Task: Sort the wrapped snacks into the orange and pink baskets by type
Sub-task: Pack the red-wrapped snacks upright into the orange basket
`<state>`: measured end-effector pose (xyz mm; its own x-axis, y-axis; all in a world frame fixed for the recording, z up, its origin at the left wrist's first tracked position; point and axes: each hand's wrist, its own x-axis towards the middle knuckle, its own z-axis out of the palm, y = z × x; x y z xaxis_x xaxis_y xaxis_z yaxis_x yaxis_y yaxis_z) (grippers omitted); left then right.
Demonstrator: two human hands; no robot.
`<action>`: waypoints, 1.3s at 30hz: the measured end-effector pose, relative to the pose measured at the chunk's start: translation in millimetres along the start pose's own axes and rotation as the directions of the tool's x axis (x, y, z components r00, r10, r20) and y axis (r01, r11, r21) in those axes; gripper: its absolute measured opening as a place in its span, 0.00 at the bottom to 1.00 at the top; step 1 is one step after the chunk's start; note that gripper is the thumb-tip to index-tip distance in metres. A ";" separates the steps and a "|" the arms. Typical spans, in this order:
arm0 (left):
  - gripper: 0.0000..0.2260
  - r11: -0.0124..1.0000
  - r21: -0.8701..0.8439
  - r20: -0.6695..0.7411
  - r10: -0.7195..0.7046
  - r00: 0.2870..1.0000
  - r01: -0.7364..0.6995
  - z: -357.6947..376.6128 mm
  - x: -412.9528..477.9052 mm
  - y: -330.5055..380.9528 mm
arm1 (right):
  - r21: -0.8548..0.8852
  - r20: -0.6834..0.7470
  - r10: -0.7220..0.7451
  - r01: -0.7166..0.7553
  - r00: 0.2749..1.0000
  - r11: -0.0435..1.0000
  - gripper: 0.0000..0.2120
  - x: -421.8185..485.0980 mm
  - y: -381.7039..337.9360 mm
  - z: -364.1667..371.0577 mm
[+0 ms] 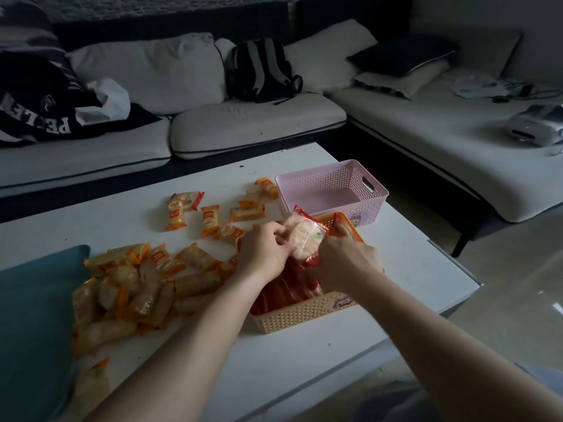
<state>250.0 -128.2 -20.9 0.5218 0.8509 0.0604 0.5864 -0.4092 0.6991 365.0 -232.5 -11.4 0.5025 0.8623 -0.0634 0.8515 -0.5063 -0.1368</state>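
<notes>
I see a flat, smooth white table point(304, 354) with a soft teal cushion point(33, 315) on its left edge. Heap of orange-ended packets point(131, 287), crinkly clear film, lies left of centre, with a few loose ones farther back. Orange basket point(304, 316), rectangular lattice plastic, holds red-ended packets point(283, 295). Pink basket point(332, 181), perforated plastic with a slot handle, stands just behind it. Left hand point(265, 254) and right hand point(347, 263) both pinch one clear red-ended packet point(304, 239) of pale round crackers, held over the orange basket.
</notes>
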 end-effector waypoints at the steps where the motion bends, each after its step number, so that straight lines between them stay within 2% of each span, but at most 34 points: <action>1: 0.14 1.000 -0.023 -0.019 0.018 1.000 -0.018 -4.0 -0.2 0.3 | 0.101 0.008 0.029 -0.030 1.000 0.994 0.22 4.3 6.6 -5.7; 2: 0.13 0.997 -0.057 -0.048 0.039 0.998 -0.042 -9.8 -2.3 1.1 | 0.245 0.007 0.057 -0.056 0.998 0.968 0.22 8.5 13.4 -11.6; 3: 0.11 0.993 -0.096 -0.078 0.062 0.995 -0.069 -16.4 -5.0 2.6 | 0.437 0.003 0.093 -0.085 0.996 0.895 0.20 12.4 20.1 -18.6; 4: 0.11 0.986 -0.136 -0.100 0.087 0.991 -0.100 -22.5 -8.2 3.7 | 0.650 0.034 0.132 -0.122 0.991 0.750 0.20 14.1 25.6 -26.5; 5: 0.10 0.976 -0.169 -0.099 0.121 0.988 -0.137 -27.5 -11.8 4.7 | 0.826 0.119 0.138 -0.175 0.983 0.535 0.21 13.0 28.7 -35.4; 6: 0.09 0.964 -0.201 -0.070 0.161 0.984 -0.172 -31.2 -16.5 6.7 | 0.913 0.219 0.100 -0.240 0.971 0.331 0.23 9.6 29.9 -44.3; 7: 0.09 0.950 -0.240 -0.026 0.198 0.980 -0.198 -32.4 -21.0 8.2 | 0.931 0.293 0.042 -0.295 0.955 0.216 0.25 7.0 31.2 -50.2; 8: 0.08 0.936 -0.280 0.016 0.228 0.974 -0.214 -31.9 -24.7 9.9 | 0.926 0.330 -0.014 -0.320 0.944 0.201 0.26 4.2 31.7 -55.8; 11: 0.10 0.907 -0.357 0.063 0.262 0.963 -0.224 -24.3 -29.8 12.0 | 0.923 0.294 -0.137 -0.243 0.946 0.299 0.18 0.0 35.9 -64.9; 13: 0.11 0.891 -0.410 0.060 0.239 0.969 -0.194 -19.9 -26.9 9.8 | 0.921 0.276 -0.238 -0.186 0.931 0.343 0.17 -0.5 49.1 -71.5; 14: 0.12 0.884 -0.433 0.053 0.222 0.974 -0.178 -18.2 -24.5 7.5 | 0.899 0.293 -0.279 -0.164 0.915 0.407 0.20 -0.4 57.4 -72.8; 16: 0.13 0.873 -0.464 0.059 0.196 0.979 -0.147 -14.4 -19.1 4.9 | 0.790 0.286 -0.254 -0.078 0.924 0.607 0.21 -1.1 64.8 -73.9; 18: 0.14 0.871 -0.474 0.091 0.193 0.977 -0.128 -10.5 -15.6 6.4 | 0.619 0.127 -0.190 0.072 0.974 0.782 0.15 -0.6 62.0 -69.6; 19: 0.13 0.875 -0.469 0.103 0.186 0.977 -0.117 -8.2 -14.8 8.6 | 0.556 0.026 -0.175 0.131 0.984 0.821 0.13 -0.4 58.7 -67.8; 21: 0.09 0.931 -0.340 0.082 0.169 0.982 -0.132 -3.9 -13.0 15.0 | 0.545 -0.098 -0.141 0.172 0.985 0.820 0.09 -0.1 57.7 -65.6; 23: 0.09 0.974 -0.002 0.049 0.225 0.973 -0.225 1.0 -12.1 22.4 | 0.568 -0.157 -0.047 0.129 0.987 0.813 0.04 1.1 66.1 -65.9; 25: 0.10 0.902 0.279 0.123 0.307 0.944 -0.330 9.5 -12.8 32.3 | 0.607 -0.174 0.082 0.041 0.981 0.794 0.05 3.2 76.8 -64.5; 27: 0.15 0.760 0.501 0.257 0.326 0.910 -0.414 22.5 -13.0 40.2 | 0.630 -0.170 0.178 -0.032 0.969 0.776 0.07 5.2 82.5 -60.9; 30: 0.17 0.600 0.654 0.336 0.316 0.887 -0.461 43.1 -7.2 41.9 | 0.658 -0.157 0.222 -0.066 0.962 0.750 0.08 7.5 84.2 -56.4; 32: 0.14 0.617 0.638 0.340 0.311 0.887 -0.461 48.5 -6.2 42.2 | 0.681 -0.159 0.230 -0.062 0.960 0.730 0.07 7.4 83.2 -55.9; 34: 0.11 0.714 0.553 0.335 0.282 0.899 -0.430 44.2 -6.2 42.7 | 0.721 -0.196 0.264 -0.044 0.944 0.691 0.06 6.6 82.5 -57.1; 37: 0.07 0.911 0.294 0.294 0.202 0.934 -0.290 21.3 -2.4 41.6 | 0.819 -0.229 0.353 -0.016 0.907 0.574 0.06 6.1 81.5 -60.3; 39: 0.08 0.983 0.060 0.283 0.150 0.947 -0.173 3.9 0.6 39.1 | 0.866 -0.203 0.392 -0.022 0.897 0.499 0.07 6.3 81.3 -61.5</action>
<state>275.6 -144.9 3.7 0.7576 0.6515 -0.0399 0.5232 -0.5697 0.6338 446.6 -269.1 37.9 0.8149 0.5725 0.0904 0.2839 -0.2583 -0.9234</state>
